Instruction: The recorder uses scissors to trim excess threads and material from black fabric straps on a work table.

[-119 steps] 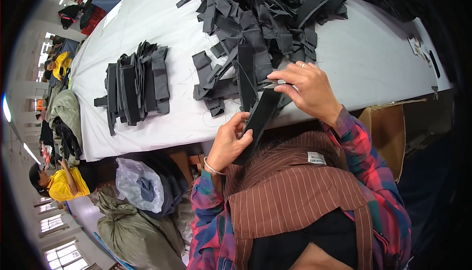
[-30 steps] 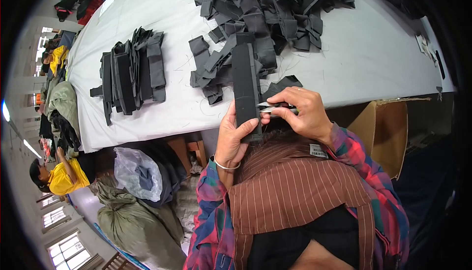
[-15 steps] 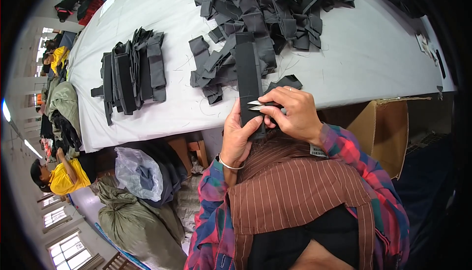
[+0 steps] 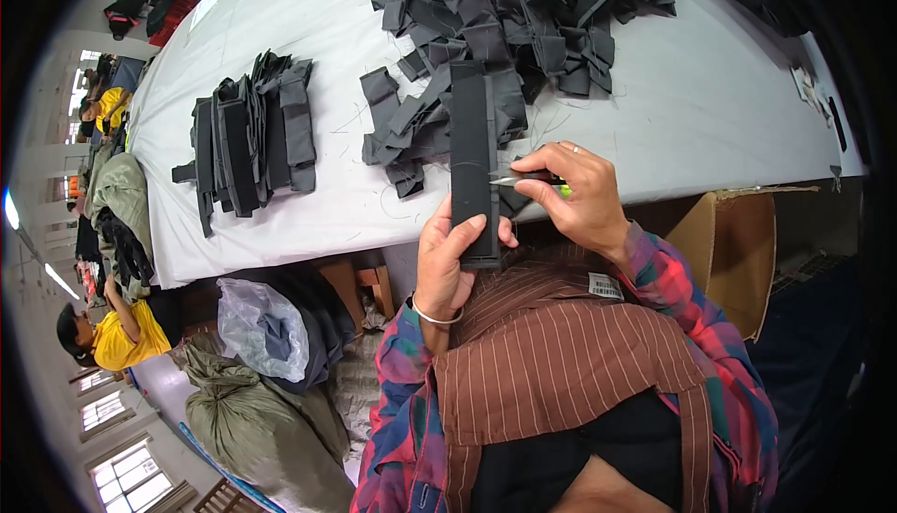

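A long dark fabric strip (image 4: 471, 139) extends away from me over the table's near edge. My left hand (image 4: 448, 256) grips its near end, thumb on top and fingers beneath. In my right hand (image 4: 581, 193) is a small pair of thread snips (image 4: 509, 178), mostly covered by the fingers. Their pale blade tips point left at the strip's right edge, looking nearly together. Beyond the strip lies a loose heap of similar dark strips (image 4: 542, 27) with stray threads around it.
A neater stack of dark strips (image 4: 252, 139) lies left on the white-covered table (image 4: 346, 223). An open cardboard box (image 4: 738, 256) stands below the table edge at right. Lower left are a clear plastic bag (image 4: 266, 331) and a large olive sack (image 4: 252, 410). Yellow-shirted people work farther left.
My right hand has moved up and to the right with the snips, off the strip's middle to its right edge. The blades have come closer together. My left hand keeps its hold.
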### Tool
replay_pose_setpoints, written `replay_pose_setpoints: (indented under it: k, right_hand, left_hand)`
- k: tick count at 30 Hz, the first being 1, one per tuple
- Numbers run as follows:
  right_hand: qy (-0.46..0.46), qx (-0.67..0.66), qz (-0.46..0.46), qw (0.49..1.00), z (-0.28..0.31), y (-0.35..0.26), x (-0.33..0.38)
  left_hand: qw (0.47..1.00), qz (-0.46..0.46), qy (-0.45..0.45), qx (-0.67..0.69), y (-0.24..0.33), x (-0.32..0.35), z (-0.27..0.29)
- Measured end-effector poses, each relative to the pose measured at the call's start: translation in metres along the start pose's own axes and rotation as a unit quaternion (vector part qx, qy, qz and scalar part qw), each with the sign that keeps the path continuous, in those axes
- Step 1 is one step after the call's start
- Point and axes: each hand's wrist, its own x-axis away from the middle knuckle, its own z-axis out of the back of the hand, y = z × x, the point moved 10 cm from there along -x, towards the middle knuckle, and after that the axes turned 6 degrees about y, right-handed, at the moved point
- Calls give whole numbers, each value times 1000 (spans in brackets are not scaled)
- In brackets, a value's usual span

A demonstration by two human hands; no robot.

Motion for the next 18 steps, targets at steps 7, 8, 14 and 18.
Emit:
replay_pose_setpoints:
  k: [7,8,14,18]
  right_hand:
    - [-84,-3,27,996,-7,1,7]
    - [-92,-12,29,995,-9,1,8]
    - [-79,-41,21,996,-11,0,9]
    - [-47,-10,49,998,-6,-1,12]
  left_hand:
    - [999,-17,21,34,7,-3,7]
    - [999,-20,19,36,7,-3,7]
    - [999,-15,25,32,8,0,4]
    - [1000,-8,-1,-2,1,-5,-1]
